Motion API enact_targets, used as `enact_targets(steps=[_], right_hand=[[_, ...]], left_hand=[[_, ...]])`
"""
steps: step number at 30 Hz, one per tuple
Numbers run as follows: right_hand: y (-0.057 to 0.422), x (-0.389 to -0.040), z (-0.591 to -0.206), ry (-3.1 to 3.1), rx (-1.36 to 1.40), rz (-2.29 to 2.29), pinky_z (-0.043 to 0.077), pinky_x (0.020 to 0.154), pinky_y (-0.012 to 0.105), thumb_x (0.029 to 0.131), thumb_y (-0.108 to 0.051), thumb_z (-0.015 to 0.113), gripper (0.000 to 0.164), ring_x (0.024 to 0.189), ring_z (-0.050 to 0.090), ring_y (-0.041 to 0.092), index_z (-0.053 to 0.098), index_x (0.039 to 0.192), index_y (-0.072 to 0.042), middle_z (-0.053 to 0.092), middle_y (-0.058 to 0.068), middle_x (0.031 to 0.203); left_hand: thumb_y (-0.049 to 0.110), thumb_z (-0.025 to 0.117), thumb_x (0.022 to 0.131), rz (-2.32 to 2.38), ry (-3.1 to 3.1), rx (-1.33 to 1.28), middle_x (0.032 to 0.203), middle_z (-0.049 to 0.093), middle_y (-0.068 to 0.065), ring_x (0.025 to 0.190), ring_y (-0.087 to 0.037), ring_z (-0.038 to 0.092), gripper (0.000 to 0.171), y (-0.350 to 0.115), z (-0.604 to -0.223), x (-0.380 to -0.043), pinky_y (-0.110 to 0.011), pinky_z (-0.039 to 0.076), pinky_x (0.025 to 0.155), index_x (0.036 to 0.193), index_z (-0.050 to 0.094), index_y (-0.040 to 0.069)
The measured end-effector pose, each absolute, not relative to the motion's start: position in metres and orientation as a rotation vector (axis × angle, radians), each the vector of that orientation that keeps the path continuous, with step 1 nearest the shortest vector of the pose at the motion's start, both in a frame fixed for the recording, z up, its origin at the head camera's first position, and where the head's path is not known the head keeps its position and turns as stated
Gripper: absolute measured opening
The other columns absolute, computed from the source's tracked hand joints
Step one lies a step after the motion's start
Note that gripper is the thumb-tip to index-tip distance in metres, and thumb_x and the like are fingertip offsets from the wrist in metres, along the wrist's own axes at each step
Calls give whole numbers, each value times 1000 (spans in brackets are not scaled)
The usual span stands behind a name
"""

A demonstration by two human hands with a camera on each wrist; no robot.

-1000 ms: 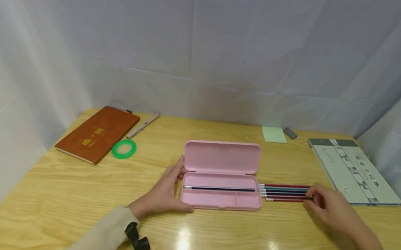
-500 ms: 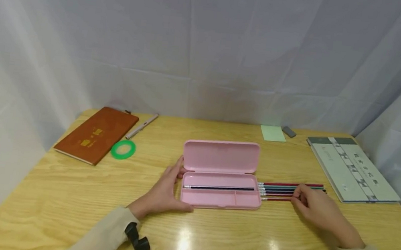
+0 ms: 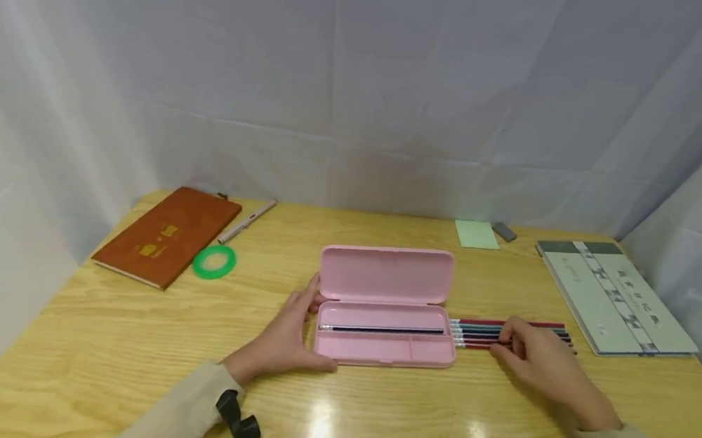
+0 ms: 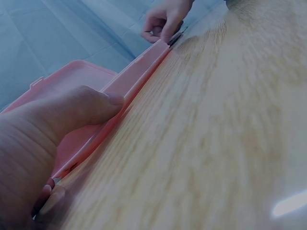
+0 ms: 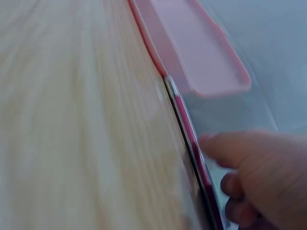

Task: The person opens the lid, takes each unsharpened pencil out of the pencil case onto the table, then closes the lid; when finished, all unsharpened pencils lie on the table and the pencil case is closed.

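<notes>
A pink pencil case (image 3: 358,347) stands with its lid raised in the middle of the table. My left hand (image 3: 283,334) grips its left end, thumb along the front edge and fingers behind. One dark pencil (image 3: 381,330) lies in the long rear compartment; a small divider splits the front one. To the right of the case, several pencils (image 3: 472,327) lie side by side, eraser ends toward it. My right hand (image 3: 539,357) pinches the front red pencil (image 3: 474,346) with thumb and curled fingers, hiding part of the row. In the right wrist view, pencils (image 5: 184,115) reach the case's end.
Left on the wooden table (image 3: 395,421) lie a brown notebook (image 3: 172,233), a pen (image 3: 248,222) and a green tape roll (image 3: 214,262). Sticky notes (image 3: 476,234) and a grey eraser (image 3: 504,231) are at the back. A pale green notebook (image 3: 619,301) lies right.
My right hand has slid left along the pencils, and the front red pencil has shifted left, its eraser end now level with the others. The left hand and the case stay put.
</notes>
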State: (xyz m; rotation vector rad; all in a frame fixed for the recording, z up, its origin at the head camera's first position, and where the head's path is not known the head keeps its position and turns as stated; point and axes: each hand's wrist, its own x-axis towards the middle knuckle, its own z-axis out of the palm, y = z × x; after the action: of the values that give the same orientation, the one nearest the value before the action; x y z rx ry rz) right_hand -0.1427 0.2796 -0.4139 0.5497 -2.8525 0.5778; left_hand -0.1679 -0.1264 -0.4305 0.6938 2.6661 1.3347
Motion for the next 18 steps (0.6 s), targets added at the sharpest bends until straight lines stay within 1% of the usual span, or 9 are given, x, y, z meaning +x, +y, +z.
enact_targets(steps=[5, 9, 10, 12, 15, 17, 18], right_hand=[[242, -158, -413, -2744, 722, 647, 30, 48, 18, 85, -14, 73, 14, 50, 32, -4, 60, 91, -15, 40, -15, 58], [210, -171, -410, -2749, 875, 618, 31, 49, 18, 85, -15, 72, 8, 52, 33, -3, 66, 92, -14, 42, -15, 58], [202, -174, -408, -2772, 900, 610, 31, 50, 18, 86, -16, 71, 7, 52, 34, -3, 68, 91, -14, 44, -15, 58], [189, -180, -405, -2830, 944, 588, 36, 53, 19, 86, -17, 72, 4, 55, 41, -2, 72, 90, -16, 53, -14, 62], [171, -190, -402, -2906, 992, 589, 45, 60, 21, 85, -18, 72, 4, 64, 52, 0, 75, 88, -16, 66, -11, 73], [159, -195, -401, -2926, 1033, 598, 48, 66, 24, 85, -18, 73, 4, 70, 57, 2, 76, 88, -16, 71, -8, 81], [153, -197, -401, -2931, 1045, 589, 49, 67, 24, 85, -18, 73, 5, 70, 57, 2, 75, 88, -15, 71, -7, 81]], left_hand=[[34, 94, 53, 1345, 2664, 701, 129, 51, 2, 110, -15, 40, 141, -127, -432, -168, -37, 40, 97, 156, 1, 12], [35, 94, 52, 1350, 2660, 705, 129, 51, 3, 109, -14, 40, 142, -126, -434, -168, -36, 40, 97, 156, 0, 14], [35, 94, 52, 1348, 2662, 706, 129, 51, 3, 109, -14, 40, 142, -126, -434, -168, -35, 40, 96, 156, 0, 14], [36, 94, 52, 1343, 2666, 705, 129, 51, 4, 109, -13, 40, 142, -126, -434, -168, -35, 40, 96, 156, 0, 15], [37, 94, 52, 1338, 2665, 697, 129, 50, 4, 109, -13, 40, 142, -126, -433, -168, -35, 40, 97, 156, 0, 15], [38, 94, 52, 1333, 2662, 687, 129, 50, 4, 110, -13, 40, 142, -127, -432, -168, -36, 40, 98, 156, 0, 16], [39, 94, 52, 1331, 2661, 684, 129, 50, 4, 110, -13, 40, 142, -127, -432, -168, -37, 40, 98, 156, -1, 16]])
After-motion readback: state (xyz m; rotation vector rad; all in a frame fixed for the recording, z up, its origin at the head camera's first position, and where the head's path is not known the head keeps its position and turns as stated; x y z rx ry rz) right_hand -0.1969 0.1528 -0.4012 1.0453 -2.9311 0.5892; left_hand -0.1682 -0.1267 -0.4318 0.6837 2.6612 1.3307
